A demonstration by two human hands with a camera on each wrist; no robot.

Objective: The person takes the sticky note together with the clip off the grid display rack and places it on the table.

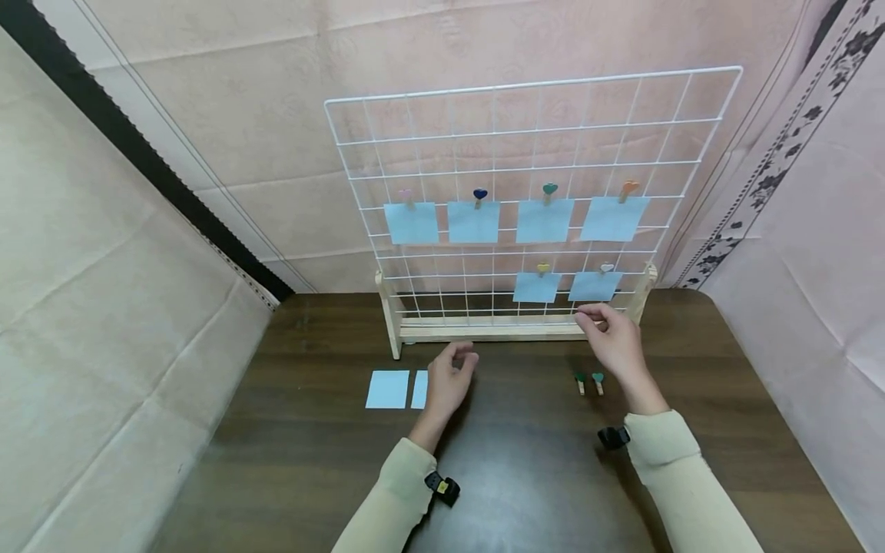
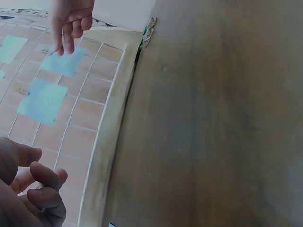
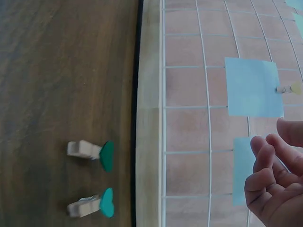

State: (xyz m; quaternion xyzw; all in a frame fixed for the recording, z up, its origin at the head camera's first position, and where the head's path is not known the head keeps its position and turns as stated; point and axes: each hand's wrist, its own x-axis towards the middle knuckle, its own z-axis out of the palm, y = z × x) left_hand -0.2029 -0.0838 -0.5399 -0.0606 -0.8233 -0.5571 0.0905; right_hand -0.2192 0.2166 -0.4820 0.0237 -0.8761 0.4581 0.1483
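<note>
A white wire grid stands in a wooden base at the back of the worktop. Six blue papers hang on it under heart-topped pegs: four in the upper row, and a left and a right lower paper beneath, towards the right side. The right hand, fingers loosely bent and holding nothing, is just below the right lower paper. Near it on the worktop lie a dark green peg and a teal peg, side by side. The left hand, relaxed and likewise free, partly hides one flat paper; another flat paper lies just beside that.
</note>
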